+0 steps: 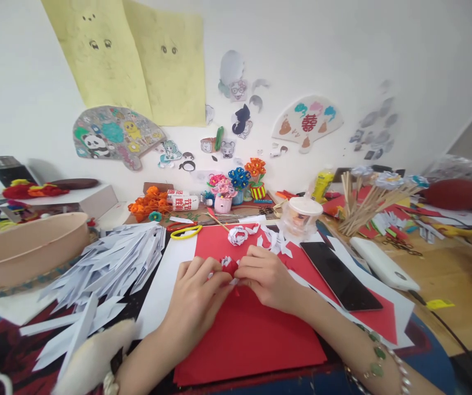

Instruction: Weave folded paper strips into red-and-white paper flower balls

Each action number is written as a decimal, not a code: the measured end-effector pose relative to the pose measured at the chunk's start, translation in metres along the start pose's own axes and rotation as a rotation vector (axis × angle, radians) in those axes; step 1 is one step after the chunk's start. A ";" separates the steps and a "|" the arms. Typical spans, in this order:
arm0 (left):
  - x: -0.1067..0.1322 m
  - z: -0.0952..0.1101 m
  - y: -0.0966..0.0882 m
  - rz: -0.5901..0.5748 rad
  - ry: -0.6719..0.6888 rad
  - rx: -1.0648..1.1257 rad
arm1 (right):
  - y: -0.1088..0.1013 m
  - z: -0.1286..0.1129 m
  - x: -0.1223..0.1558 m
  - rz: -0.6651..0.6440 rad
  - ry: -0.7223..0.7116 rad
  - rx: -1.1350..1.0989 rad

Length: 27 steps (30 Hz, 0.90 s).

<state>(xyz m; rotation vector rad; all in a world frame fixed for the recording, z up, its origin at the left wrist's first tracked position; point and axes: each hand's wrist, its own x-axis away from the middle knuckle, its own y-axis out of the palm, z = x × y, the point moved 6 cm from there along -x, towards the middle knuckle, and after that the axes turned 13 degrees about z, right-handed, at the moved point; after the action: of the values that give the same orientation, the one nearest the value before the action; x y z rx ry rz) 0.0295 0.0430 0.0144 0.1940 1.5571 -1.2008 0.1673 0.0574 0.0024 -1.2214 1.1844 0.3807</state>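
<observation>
Over a sheet of red paper (pixel 256 340), my left hand (pixel 198 293) and my right hand (pixel 267 277) meet with their fingers closed. Between them is a small red and white folded-paper flower (pixel 228 265), pinched from both sides. My fingers hide its lower part. Just beyond it lies a white paper rose (pixel 238 236) on a thin wooden stick. Curled white paper scraps (pixel 275 241) rest to the right of that rose. Yellow-handled scissors (pixel 186 230) lie past my left hand.
Folded white paper strips (pixel 116 263) pile up at left, beside a large beige basin (pixel 30 241). A black phone (pixel 338 274), a white power bank (pixel 384 263) and a clear plastic tub (pixel 304 216) are at right. Small potted craft flowers (pixel 223 195) stand by the wall.
</observation>
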 end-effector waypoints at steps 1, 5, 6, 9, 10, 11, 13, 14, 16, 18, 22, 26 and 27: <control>0.000 -0.001 0.000 0.002 -0.010 -0.004 | -0.002 0.000 -0.001 0.014 0.014 0.006; -0.001 -0.006 -0.002 0.043 -0.068 -0.033 | -0.014 -0.001 -0.006 0.162 0.117 0.020; -0.001 -0.007 -0.002 0.053 -0.083 -0.032 | -0.017 -0.002 -0.006 0.200 0.127 0.029; 0.000 -0.008 0.000 0.063 -0.113 -0.015 | -0.015 -0.010 -0.005 0.217 0.074 0.111; 0.000 -0.007 0.000 0.065 -0.119 -0.009 | -0.013 -0.012 -0.003 0.203 0.047 0.135; 0.000 -0.007 0.001 0.068 -0.125 -0.007 | -0.010 -0.015 -0.002 0.192 0.025 0.154; 0.000 -0.007 0.000 0.072 -0.139 -0.012 | -0.006 -0.018 0.000 0.172 -0.010 0.172; 0.000 -0.007 0.000 0.073 -0.149 -0.015 | -0.005 -0.020 0.001 0.163 -0.028 0.174; -0.001 -0.006 -0.001 0.067 -0.169 -0.017 | -0.003 -0.023 0.001 0.142 -0.060 0.183; -0.002 -0.006 -0.003 0.062 -0.185 -0.015 | -0.003 -0.024 0.000 0.131 -0.079 0.207; -0.003 -0.004 -0.006 0.087 -0.222 -0.044 | -0.006 -0.028 -0.003 0.140 -0.145 0.274; -0.003 -0.005 -0.007 0.074 -0.305 -0.012 | -0.004 -0.033 -0.002 0.104 -0.236 0.290; -0.003 -0.006 -0.006 0.066 -0.328 0.005 | -0.004 -0.034 -0.002 0.094 -0.244 0.288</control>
<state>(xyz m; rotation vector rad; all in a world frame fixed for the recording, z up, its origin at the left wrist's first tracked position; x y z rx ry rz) 0.0227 0.0458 0.0197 0.0478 1.2528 -1.1225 0.1529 0.0273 0.0102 -0.8468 1.0468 0.4017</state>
